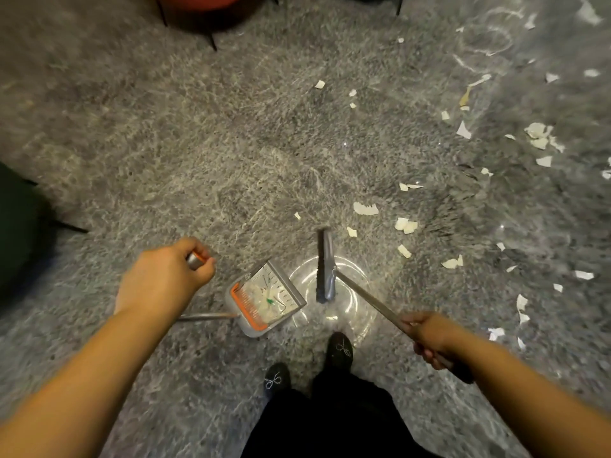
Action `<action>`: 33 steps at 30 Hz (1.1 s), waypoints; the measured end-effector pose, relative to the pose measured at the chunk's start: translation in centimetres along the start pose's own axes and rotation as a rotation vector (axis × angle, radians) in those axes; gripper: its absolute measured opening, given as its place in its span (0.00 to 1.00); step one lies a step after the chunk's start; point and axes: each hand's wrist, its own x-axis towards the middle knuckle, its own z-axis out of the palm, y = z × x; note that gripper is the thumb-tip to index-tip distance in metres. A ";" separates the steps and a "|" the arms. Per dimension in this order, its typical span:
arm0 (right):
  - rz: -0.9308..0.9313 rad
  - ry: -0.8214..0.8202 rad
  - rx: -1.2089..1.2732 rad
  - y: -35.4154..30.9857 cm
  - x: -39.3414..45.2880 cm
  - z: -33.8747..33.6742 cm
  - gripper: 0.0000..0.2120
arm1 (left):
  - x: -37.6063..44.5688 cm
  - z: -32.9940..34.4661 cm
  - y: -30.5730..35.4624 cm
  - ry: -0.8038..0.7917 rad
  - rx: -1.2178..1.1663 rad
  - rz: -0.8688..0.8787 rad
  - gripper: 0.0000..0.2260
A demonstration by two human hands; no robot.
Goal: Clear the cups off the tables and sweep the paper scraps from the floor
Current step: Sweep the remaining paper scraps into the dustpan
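No text, label, brand, number or sign can be read anywhere in this view. The dustpan (266,299) bears moulded ridges and an orange comb edge — no lettering shows on it. The paper scraps (365,208) on the floor (198,143) look blank, too small and blurred to show any print. The shoes (340,347) carry a pale squiggle — an ornament, not legible writing.
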 end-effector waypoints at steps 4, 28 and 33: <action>0.017 0.112 0.052 2.7 -1.3 -1.0 0.14 | 0.7 0.2 1.2 0.011 -0.002 0.098 0.07; -0.286 0.118 0.190 -5.3 -2.6 7.5 0.10 | 1.9 -2.2 -2.2 0.069 -0.099 0.225 0.10; -0.260 -0.003 0.156 -10.6 2.0 7.2 0.09 | 3.7 -2.7 -0.5 0.073 -0.082 0.197 0.07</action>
